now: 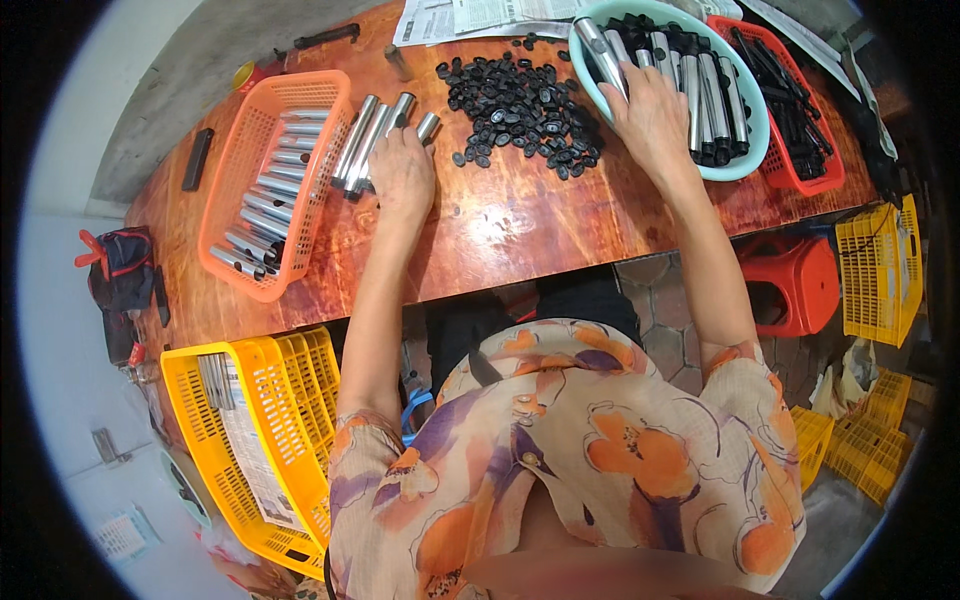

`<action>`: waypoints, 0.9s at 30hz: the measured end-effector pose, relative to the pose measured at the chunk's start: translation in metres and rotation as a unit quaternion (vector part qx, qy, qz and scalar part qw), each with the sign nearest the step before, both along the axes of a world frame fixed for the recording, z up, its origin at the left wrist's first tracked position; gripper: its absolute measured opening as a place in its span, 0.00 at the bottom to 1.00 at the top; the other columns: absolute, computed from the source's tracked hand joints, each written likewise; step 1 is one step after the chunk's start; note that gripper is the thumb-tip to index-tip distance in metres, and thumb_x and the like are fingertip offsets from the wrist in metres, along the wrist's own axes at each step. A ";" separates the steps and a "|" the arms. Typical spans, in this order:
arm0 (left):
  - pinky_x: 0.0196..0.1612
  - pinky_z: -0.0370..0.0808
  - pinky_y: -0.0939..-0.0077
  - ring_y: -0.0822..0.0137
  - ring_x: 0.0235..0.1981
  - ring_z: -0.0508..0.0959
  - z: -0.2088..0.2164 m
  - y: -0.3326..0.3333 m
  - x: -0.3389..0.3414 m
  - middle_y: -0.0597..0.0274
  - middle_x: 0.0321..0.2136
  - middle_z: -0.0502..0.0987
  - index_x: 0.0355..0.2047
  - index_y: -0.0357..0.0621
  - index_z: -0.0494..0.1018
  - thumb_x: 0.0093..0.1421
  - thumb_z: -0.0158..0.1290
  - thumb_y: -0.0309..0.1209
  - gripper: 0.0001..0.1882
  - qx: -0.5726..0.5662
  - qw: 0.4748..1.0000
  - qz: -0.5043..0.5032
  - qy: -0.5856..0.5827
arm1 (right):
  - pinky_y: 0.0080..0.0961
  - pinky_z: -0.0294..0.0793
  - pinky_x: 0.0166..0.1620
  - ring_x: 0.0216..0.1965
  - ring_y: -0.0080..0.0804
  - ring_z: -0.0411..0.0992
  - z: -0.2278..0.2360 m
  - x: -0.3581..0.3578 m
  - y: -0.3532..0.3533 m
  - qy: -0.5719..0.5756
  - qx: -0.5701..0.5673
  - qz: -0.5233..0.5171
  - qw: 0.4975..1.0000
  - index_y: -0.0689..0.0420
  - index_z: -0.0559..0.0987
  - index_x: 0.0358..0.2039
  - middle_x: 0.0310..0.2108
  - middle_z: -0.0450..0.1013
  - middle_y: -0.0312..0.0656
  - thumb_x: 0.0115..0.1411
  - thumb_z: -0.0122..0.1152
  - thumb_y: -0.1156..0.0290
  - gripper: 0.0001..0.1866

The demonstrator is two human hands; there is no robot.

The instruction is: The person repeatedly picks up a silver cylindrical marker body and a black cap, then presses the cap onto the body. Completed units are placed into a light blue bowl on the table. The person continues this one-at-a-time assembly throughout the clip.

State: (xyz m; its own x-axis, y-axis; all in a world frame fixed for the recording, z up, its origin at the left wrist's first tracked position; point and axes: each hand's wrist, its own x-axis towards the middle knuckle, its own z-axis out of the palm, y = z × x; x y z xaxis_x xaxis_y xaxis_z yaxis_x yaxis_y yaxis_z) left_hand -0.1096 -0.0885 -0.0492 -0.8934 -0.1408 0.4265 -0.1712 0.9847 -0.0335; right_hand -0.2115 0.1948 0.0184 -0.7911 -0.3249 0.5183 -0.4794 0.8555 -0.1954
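Observation:
My left hand [402, 172] is closed over a small row of shiny metal tubes [362, 135] with black ends, lying on the table beside the orange basket. One tube end [428, 126] sticks out past its fingers. At the far right, my right hand [652, 118] reaches over the rim of the pale green basin [762, 140], its fingers curled round a metal tube [600, 55]; the fingertips are partly hidden. More tubes [712, 105] with black ends lie in the basin. Between my hands spreads a pile of small black oval pieces [525, 108].
The orange basket [335, 110] at left holds a column of metal tubes. A red basket [832, 182] with black parts stands right of the basin. Newspapers [500, 15] lie at the far edge. A yellow crate [250, 350] and a red stool [800, 285] stand below the table.

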 end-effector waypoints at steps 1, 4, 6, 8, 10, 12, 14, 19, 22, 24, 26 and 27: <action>0.37 0.70 0.61 0.54 0.36 0.73 -0.002 0.001 0.001 0.53 0.31 0.71 0.33 0.39 0.69 0.52 0.57 0.35 0.14 0.017 1.000 0.002 0.010 | 0.43 0.64 0.39 0.38 0.46 0.69 -0.001 0.000 0.000 0.038 -0.019 0.008 0.999 0.59 0.75 0.39 0.33 0.71 0.46 0.56 0.58 0.63 0.15; 0.36 0.70 0.58 0.49 0.33 0.73 0.001 0.011 0.012 0.48 0.30 0.70 0.36 0.36 0.67 0.56 0.55 0.33 0.14 0.134 0.989 0.004 0.056 | 0.40 0.64 0.38 0.37 0.43 0.69 0.000 0.003 -0.002 0.128 -0.077 0.047 0.988 0.58 0.76 0.38 0.32 0.71 0.43 0.54 0.59 0.66 0.13; 0.36 0.70 0.58 0.50 0.31 0.72 0.010 0.019 0.023 0.47 0.30 0.70 0.39 0.35 0.66 0.58 0.53 0.33 0.15 0.265 0.959 0.004 0.096 | 0.37 0.65 0.37 0.35 0.42 0.69 0.007 0.017 -0.006 0.150 -0.119 0.095 0.977 0.57 0.76 0.37 0.32 0.71 0.41 0.54 0.60 0.68 0.11; 0.33 0.70 0.67 0.60 0.28 0.73 0.018 0.027 0.032 0.51 0.28 0.71 0.43 0.35 0.64 0.62 0.50 0.34 0.16 0.419 0.904 0.002 0.086 | 0.32 0.69 0.32 0.30 0.39 0.71 -0.004 0.038 -0.019 0.076 -0.149 0.177 0.970 0.56 0.76 0.37 0.32 0.71 0.41 0.53 0.61 0.72 0.10; 0.30 0.70 0.73 0.68 0.26 0.72 0.013 0.036 0.046 0.55 0.27 0.71 0.42 0.37 0.64 0.63 0.49 0.34 0.14 0.579 0.808 -0.012 0.111 | 0.29 0.72 0.31 0.29 0.37 0.73 -0.021 0.062 -0.042 -0.045 -0.150 0.234 0.960 0.56 0.77 0.37 0.32 0.71 0.41 0.54 0.61 0.72 0.10; 0.25 0.68 0.83 0.77 0.23 0.70 0.022 0.051 0.061 0.62 0.26 0.72 0.40 0.40 0.64 0.65 0.47 0.34 0.10 0.759 0.647 -0.009 0.078 | 0.30 0.73 0.32 0.30 0.38 0.73 -0.041 0.073 -0.064 -0.112 -0.147 0.253 0.950 0.55 0.77 0.38 0.32 0.71 0.41 0.54 0.60 0.72 0.10; 0.25 0.69 0.82 0.76 0.21 0.70 0.017 0.057 0.070 0.61 0.26 0.72 0.39 0.41 0.64 0.65 0.46 0.34 0.09 0.824 0.562 -0.005 0.072 | 0.32 0.73 0.33 0.31 0.40 0.73 -0.060 0.075 -0.082 -0.117 -0.156 0.269 0.943 0.55 0.77 0.38 0.32 0.70 0.41 0.54 0.60 0.70 0.10; 0.27 0.70 0.76 0.70 0.22 0.71 0.004 0.062 0.089 0.57 0.27 0.72 0.38 0.39 0.66 0.68 0.37 0.39 0.15 0.912 0.404 -0.032 0.069 | 0.35 0.71 0.35 0.34 0.42 0.71 -0.077 0.077 -0.096 -0.091 -0.141 0.266 0.949 0.58 0.76 0.35 0.31 0.68 0.42 0.52 0.61 0.71 0.09; 0.32 0.70 0.75 0.69 0.28 0.71 0.003 0.058 0.093 0.58 0.32 0.72 0.43 0.39 0.66 0.68 0.37 0.40 0.16 0.916 0.392 -0.063 0.057 | 0.32 0.71 0.34 0.32 0.40 0.72 -0.079 0.087 -0.085 -0.106 -0.165 0.276 0.941 0.60 0.76 0.30 0.30 0.69 0.43 0.51 0.63 0.74 0.06; 0.33 0.70 0.74 0.69 0.28 0.71 0.001 0.059 0.093 0.58 0.33 0.72 0.43 0.39 0.66 0.68 0.37 0.39 0.16 0.916 0.392 -0.055 0.064 | 0.32 0.71 0.32 0.31 0.41 0.71 -0.080 0.094 -0.074 -0.106 -0.171 0.293 0.935 0.61 0.75 0.30 0.30 0.68 0.43 0.52 0.62 0.75 0.06; 0.32 0.70 0.74 0.69 0.27 0.71 0.000 0.060 0.091 0.58 0.32 0.72 0.42 0.39 0.66 0.68 0.37 0.38 0.15 0.917 0.391 -0.044 0.071 | 0.32 0.71 0.31 0.29 0.42 0.71 -0.077 0.101 -0.068 -0.126 -0.182 0.299 0.928 0.61 0.73 0.30 0.30 0.68 0.44 0.52 0.62 0.76 0.07; 0.31 0.70 0.74 0.69 0.26 0.71 0.001 0.060 0.089 0.58 0.30 0.72 0.41 0.39 0.66 0.68 0.36 0.37 0.15 0.916 0.393 -0.038 0.073 | 0.32 0.71 0.31 0.30 0.42 0.71 -0.076 0.102 -0.067 -0.135 -0.188 0.287 0.930 0.61 0.73 0.32 0.31 0.68 0.44 0.52 0.62 0.75 0.08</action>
